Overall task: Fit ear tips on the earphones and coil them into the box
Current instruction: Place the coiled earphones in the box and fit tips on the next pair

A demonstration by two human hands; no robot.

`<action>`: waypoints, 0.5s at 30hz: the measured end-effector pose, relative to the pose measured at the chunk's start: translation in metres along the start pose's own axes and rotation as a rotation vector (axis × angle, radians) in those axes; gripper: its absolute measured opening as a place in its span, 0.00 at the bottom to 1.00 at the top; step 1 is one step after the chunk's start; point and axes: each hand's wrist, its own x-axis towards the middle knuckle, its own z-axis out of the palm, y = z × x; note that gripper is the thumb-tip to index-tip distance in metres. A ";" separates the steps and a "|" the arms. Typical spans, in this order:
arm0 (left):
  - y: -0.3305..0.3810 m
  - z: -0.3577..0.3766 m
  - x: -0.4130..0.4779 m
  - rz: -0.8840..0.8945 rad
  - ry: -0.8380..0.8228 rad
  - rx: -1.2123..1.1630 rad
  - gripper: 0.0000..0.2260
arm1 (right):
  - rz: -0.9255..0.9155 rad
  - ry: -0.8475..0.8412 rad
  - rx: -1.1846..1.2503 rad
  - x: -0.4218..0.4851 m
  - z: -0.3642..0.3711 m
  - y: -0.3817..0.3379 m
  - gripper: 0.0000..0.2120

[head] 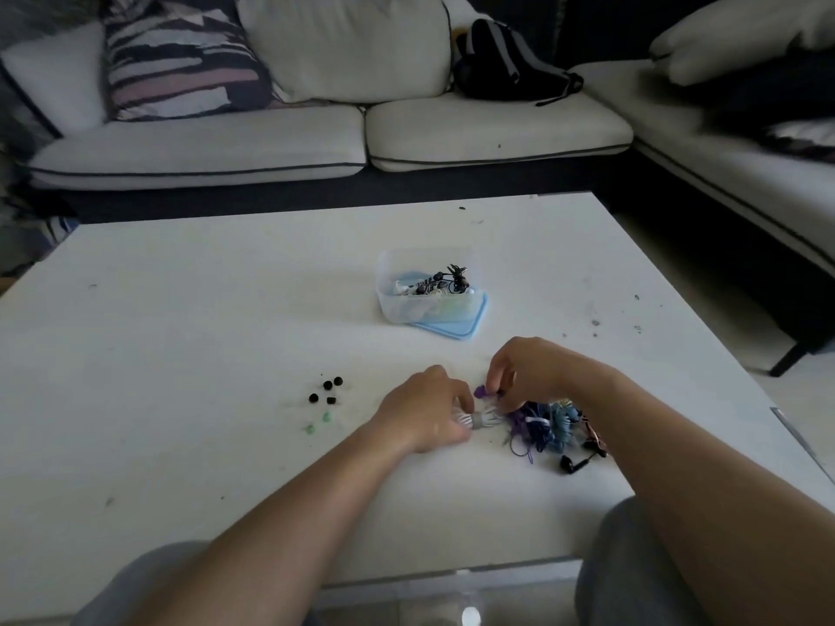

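- Left hand (pixel 429 411) gripped a white bundle (pixel 485 419) on the worktop (pixel 226 309).
- Right hand (pixel 533 372) pinched a purple piece (pixel 480 391) beside the cable pile (pixel 542 429).

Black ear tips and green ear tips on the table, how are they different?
The small round black ear tips are dark and clear; the small green ear tips are pale and faint. There are four black ear tips but only two green ones. The black ones lie farther from the person, the green ones nearer. Both lie loose on the white table, untouched, beside the left hand.
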 end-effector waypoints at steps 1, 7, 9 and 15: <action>0.001 -0.001 0.000 -0.008 0.016 0.000 0.11 | -0.012 -0.011 0.002 0.000 0.000 -0.001 0.11; -0.005 -0.036 -0.014 -0.059 0.159 -0.363 0.06 | -0.159 0.070 0.184 0.001 0.000 -0.016 0.15; -0.008 -0.049 -0.020 -0.069 0.164 -0.575 0.05 | -0.200 0.089 0.244 0.002 0.002 -0.023 0.12; -0.018 -0.070 -0.028 -0.215 0.245 -1.080 0.08 | -0.249 0.110 0.600 -0.001 -0.001 -0.041 0.07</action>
